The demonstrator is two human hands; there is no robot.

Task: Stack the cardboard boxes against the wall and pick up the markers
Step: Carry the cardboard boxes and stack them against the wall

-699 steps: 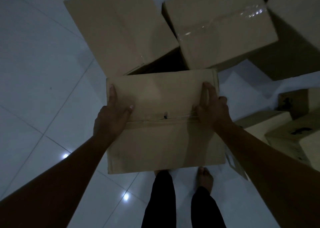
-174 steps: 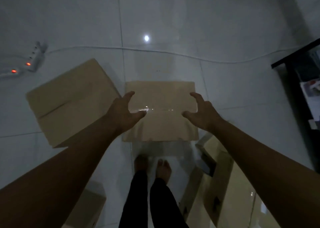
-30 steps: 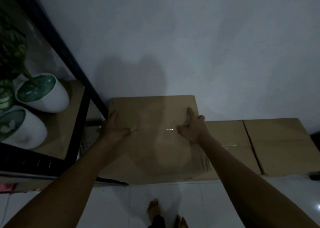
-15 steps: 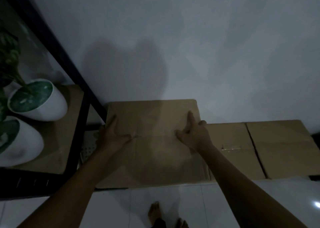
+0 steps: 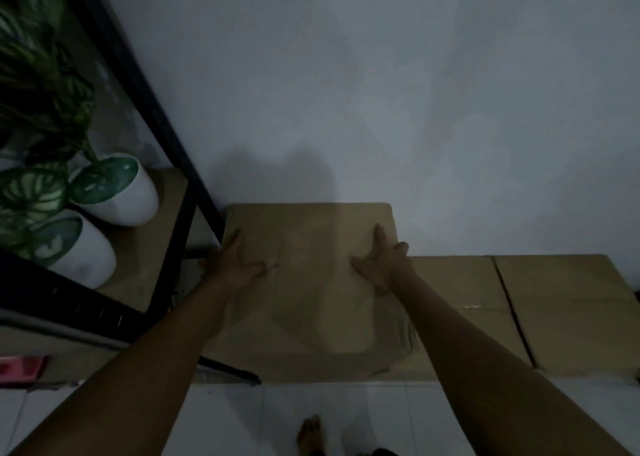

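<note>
Left hand (image 5: 239,265) and right hand (image 5: 384,265) flat, fingers released, atop top box (image 5: 311,282). Best: seat flush to wall (image 5: 381,91), edges squared with lower box (image 5: 457,282).

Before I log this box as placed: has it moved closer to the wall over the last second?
Cannot tell. The top box keeps its place beside the black shelf post, far edge at the wall; the small shifts match camera motion.
</note>
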